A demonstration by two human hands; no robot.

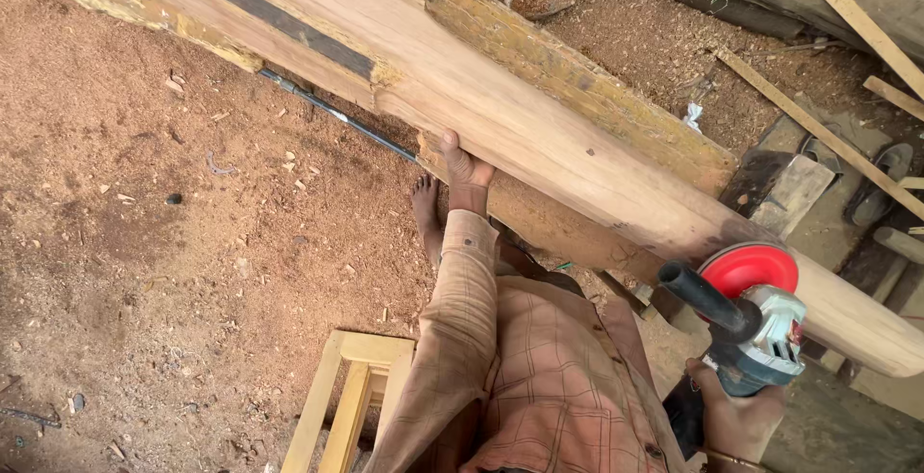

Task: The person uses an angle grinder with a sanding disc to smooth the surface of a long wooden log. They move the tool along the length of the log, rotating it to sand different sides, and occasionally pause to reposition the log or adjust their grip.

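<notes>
Head view, looking down on a person at a long wooden beam (539, 136) that runs on a diagonal from upper left to lower right, above a floor (144, 242) covered in sawdust. The left hand (466, 167) lies on the beam's near edge at about mid-length, the fingers wrapped over the wood and the sleeve (452, 319) stretched straight out to it — a steadying grip closed on the timber itself. The right hand (736, 420) is wrapped around the body of an angle grinder (756, 324), its red disc guard (749, 269) just at the beam's lower right end and its black side handle (707, 298) pointing up and left, free of any hand. The beam's long axis thus passes from the left hand down to the tool: the grinder sits at the near end of the timber, and the right hand is the nearer of the two to that end. Whether the disc touches the wood cannot be told. A bare foot (425, 205) stands below the beam, a yellow wooden frame (351, 401) lies near the person's body, and loose slats (818, 127) lie beyond the beam.
</notes>
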